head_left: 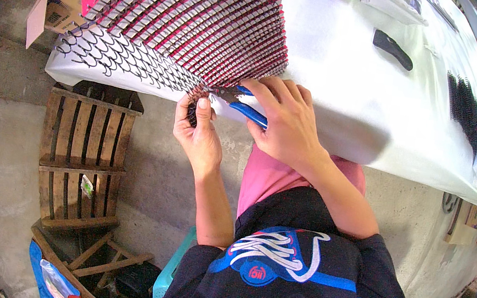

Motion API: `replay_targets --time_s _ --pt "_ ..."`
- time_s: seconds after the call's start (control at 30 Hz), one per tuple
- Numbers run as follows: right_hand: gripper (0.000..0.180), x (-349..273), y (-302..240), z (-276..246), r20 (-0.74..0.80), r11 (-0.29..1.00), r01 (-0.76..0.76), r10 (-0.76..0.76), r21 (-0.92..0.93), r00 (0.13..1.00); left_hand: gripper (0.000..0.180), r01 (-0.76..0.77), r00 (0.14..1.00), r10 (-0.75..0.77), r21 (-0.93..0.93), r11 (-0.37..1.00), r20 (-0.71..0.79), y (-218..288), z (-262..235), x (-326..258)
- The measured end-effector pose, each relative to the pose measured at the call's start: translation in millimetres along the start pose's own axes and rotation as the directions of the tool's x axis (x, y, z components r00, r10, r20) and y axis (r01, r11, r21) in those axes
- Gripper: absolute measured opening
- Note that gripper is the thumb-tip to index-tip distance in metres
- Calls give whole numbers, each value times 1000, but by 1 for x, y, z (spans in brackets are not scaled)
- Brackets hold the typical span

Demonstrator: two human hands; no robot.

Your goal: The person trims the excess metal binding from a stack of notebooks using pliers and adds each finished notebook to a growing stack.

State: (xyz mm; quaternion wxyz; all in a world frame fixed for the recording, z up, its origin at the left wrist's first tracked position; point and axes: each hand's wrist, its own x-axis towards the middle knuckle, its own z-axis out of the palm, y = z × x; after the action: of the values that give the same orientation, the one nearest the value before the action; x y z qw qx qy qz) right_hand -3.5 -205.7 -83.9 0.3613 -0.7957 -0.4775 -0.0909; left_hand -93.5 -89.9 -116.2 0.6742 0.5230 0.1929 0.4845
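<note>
right hand (pixel 288 122) clenched on blue-handled pliers (pixel 244 107) nipping the wire binding coil (pixel 201 92) pinched in left hand (pixel 198 134) fingers at the counter (pixel 343 97) edge; trimming appears underway, next calling for steady alignment.

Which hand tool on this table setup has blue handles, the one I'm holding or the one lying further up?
The pliers in your right hand at the table's near edge; the tool lying further up is all black.
</note>
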Motion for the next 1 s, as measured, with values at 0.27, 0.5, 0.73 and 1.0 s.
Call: replay_targets --time_s 0.27,0.5,0.73,1.0 --pt "56 3 0 2 32 1000 0 0 11 999 20 -20 999 21 42 999 -25 -4 -1 0" --pt "54 0 1 7 178 983 -145 124 111 976 21 -5 997 -6 -155 988 -73 -9 4 0" --pt "60 1 -1 -12 -45 1000 -14 13 -22 999 27 433 897 -299 -789 435 327 -1 -18 6" --pt "65 5 -4 -6 -24 998 5 -7 -62 1000 24 154 988 -152 -407 900 36 11 0 8"
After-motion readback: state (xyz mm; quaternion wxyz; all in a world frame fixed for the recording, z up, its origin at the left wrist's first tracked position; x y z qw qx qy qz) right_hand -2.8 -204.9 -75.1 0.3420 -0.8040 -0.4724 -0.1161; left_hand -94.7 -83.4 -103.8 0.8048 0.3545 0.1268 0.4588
